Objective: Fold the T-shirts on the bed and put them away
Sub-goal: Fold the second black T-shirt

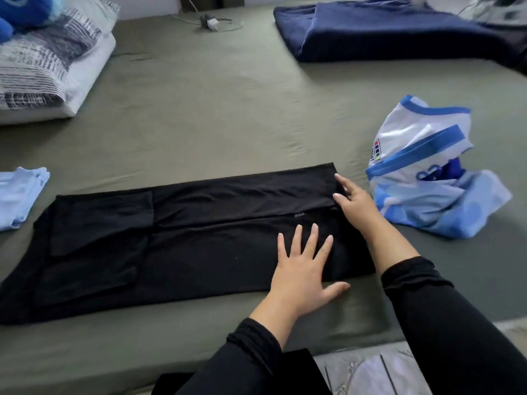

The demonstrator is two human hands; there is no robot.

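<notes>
Black T-shirt (176, 240) half-folded on bed (228, 115); left hand (302, 269), right hand (352, 202) flat, fingers spread, pressing it. White-blue shirt (427, 172) unfolded.

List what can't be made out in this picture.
- Black T-shirt: left end cut off by the frame edge.
- Light blue shirt: mostly cut off at the left edge.
- Badge on the blue and white shirt: too small to read.
- Charger: blurred.

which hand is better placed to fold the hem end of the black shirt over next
Probably the right hand: its fingers already touch the black T-shirt at its right end edge, while the left hand lies flat, pinning the cloth.
</notes>
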